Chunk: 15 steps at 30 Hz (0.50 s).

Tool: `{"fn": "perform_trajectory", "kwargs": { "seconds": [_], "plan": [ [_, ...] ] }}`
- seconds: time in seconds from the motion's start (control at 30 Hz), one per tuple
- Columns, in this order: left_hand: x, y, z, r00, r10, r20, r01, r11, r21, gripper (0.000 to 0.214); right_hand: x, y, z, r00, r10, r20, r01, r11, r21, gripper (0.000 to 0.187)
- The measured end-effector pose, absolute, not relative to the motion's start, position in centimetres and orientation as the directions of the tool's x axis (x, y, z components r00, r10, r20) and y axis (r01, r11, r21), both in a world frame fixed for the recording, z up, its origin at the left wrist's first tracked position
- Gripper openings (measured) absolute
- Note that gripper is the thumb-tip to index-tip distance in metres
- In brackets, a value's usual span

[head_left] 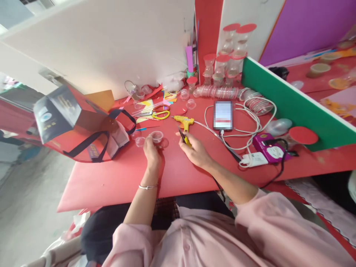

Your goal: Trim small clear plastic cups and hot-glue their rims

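Note:
My left hand (151, 150) rests on the red table (116, 178), its fingers closed around a small clear plastic cup (157, 136). My right hand (194, 148) is closed on a small yellow-and-black tool (183, 137), held just right of that cup. A yellow glue gun (184, 121) lies on the table just beyond my right hand. Another clear cup (139, 141) sits left of my left hand.
A red bag with black straps (91, 137) and a dark box (57, 111) stand at the left. Yellow scissors (160, 114), paper scraps, a phone (223, 115), white cables (250, 122), a power strip (271, 152) and stacked clear cups with red lids (225, 63) crowd the back. A green board (292, 104) walls the right.

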State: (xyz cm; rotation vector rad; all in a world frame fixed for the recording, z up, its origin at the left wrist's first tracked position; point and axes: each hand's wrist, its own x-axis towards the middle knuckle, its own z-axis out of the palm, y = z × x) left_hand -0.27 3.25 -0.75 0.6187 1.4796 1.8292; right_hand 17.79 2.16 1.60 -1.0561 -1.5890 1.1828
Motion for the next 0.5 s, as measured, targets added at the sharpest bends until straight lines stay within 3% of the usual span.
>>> {"fn": "perform_trajectory", "kwargs": {
  "seconds": [0.1,0.17,0.27,0.4,0.5],
  "plan": [
    [-0.9,3.1,-0.8,-0.595,0.801,-0.058,-0.157,-0.046,0.986,0.035,17.5,2.0,1.4,-0.361,0.914,0.185,0.236,0.282,-0.93,0.024],
    [-1.7,2.9,-0.8,-0.551,0.829,-0.096,-0.154,0.012,0.988,0.038,17.5,2.2,1.4,-0.382,0.914,0.139,0.309,0.268,-0.912,0.032],
    [-3.2,2.2,-0.8,-0.542,0.829,-0.139,-0.153,0.066,0.986,0.041,18.1,2.9,1.7,-0.311,0.944,0.109,0.449,0.246,-0.859,0.037],
    [-5.0,1.0,-1.1,-0.554,0.819,-0.15,-0.123,0.097,0.988,0.041,19.0,4.7,2.2,-0.178,0.97,0.168,0.722,0.245,-0.647,0.028],
    [-5.6,0.3,-1.5,-0.551,0.82,-0.158,-0.101,0.123,0.987,0.044,19.1,6.7,2.0,-0.155,0.965,0.212,0.797,0.249,-0.55,0.037]
  ]
}}
